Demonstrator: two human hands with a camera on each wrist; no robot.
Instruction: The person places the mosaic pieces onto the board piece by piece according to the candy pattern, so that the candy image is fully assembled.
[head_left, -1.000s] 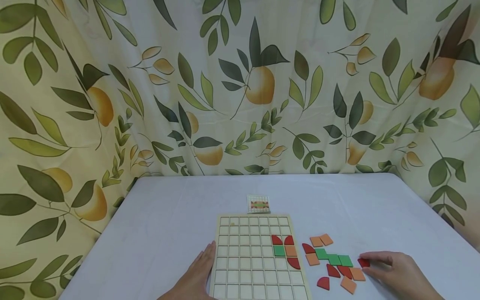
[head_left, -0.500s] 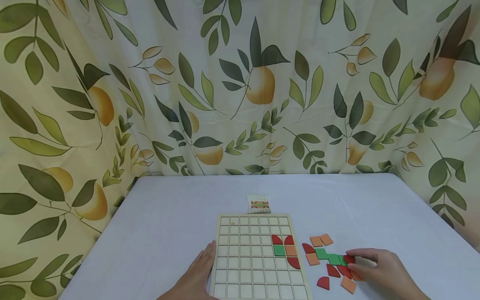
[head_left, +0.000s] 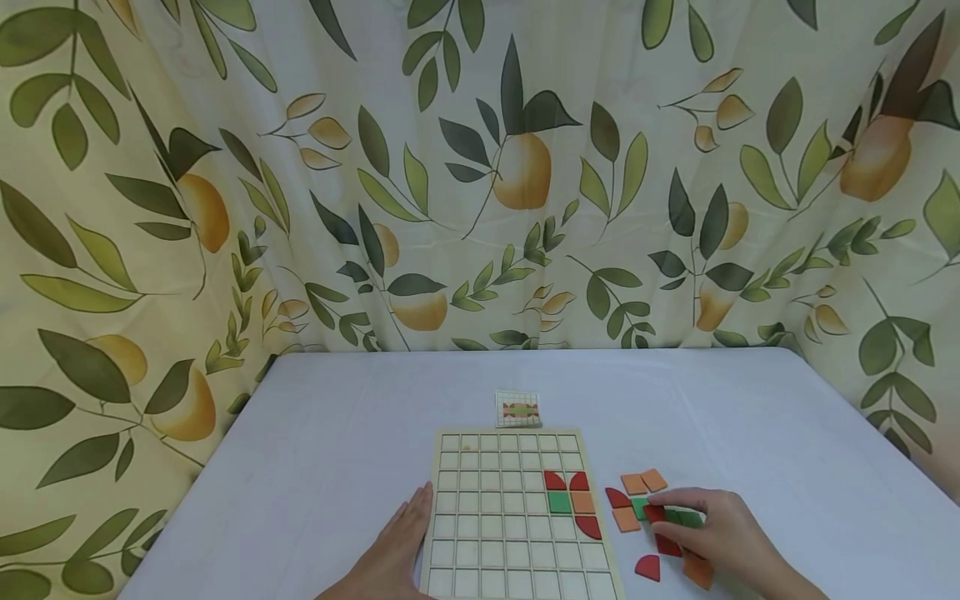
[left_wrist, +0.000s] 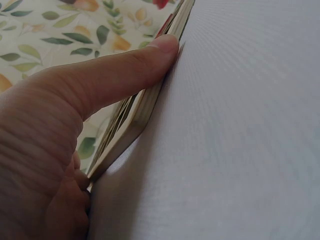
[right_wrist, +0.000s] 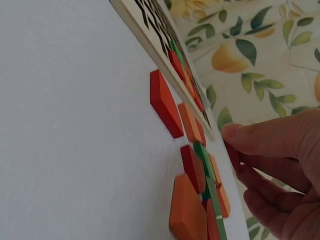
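My right hand (head_left: pixel 723 537) pinches a red quarter-circle tile (head_left: pixel 654 513) between thumb and fingers, above the loose tiles right of the board. In the right wrist view the same red tile (right_wrist: pixel 232 156) shows edge-on, lifted off the table. My left hand (head_left: pixel 390 546) lies with straight fingers along the left edge of a wooden grid board (head_left: pixel 487 529). Its thumb (left_wrist: pixel 125 72) presses the board's near edge in the left wrist view. On the board's right side sit red quarter-circle tiles (head_left: pixel 588 527), one green square (head_left: pixel 559 502) and one orange square (head_left: pixel 582 502).
Loose orange squares (head_left: pixel 626 520), green squares (head_left: pixel 639 507) and red quarter circles (head_left: pixel 647 568) lie right of the board, some hidden by my right hand. A small pattern card (head_left: pixel 517 400) lies beyond the board. A patterned curtain (head_left: pixel 480 167) hangs behind the white table (head_left: pixel 337 433).
My right hand has moved left over the loose tiles toward the board, carrying the red quarter-circle tile. The left hand and the board have stayed in place.
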